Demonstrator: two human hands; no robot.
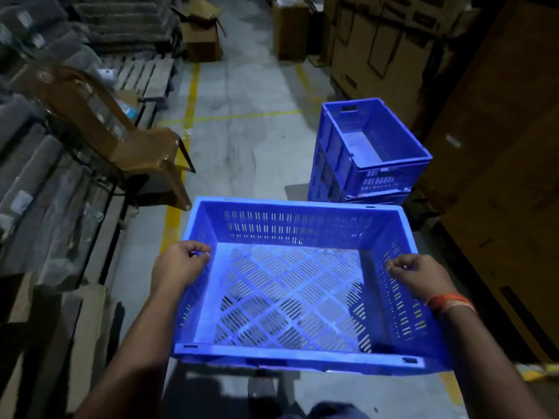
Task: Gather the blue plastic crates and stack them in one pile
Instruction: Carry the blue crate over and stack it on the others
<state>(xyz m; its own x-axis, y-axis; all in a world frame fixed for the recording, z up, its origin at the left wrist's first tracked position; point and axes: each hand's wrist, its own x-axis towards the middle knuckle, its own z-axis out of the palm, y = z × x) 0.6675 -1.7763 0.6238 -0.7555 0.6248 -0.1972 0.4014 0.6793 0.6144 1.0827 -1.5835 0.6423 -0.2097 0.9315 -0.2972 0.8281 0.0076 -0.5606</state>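
Observation:
I carry an empty blue plastic crate with slotted walls and a perforated floor, held level in front of me above the floor. My left hand grips its left rim and my right hand grips its right rim. Ahead and to the right, a pile of blue crates stands on the concrete floor beside cardboard boxes; the top one is open and empty. The lower crates of the pile are partly hidden by the carried crate.
A brown plastic chair stands at the left by rolled grey material and wooden pallets. Tall cardboard boxes line the right side. An open carton and another box stand far down the aisle marked with yellow lines.

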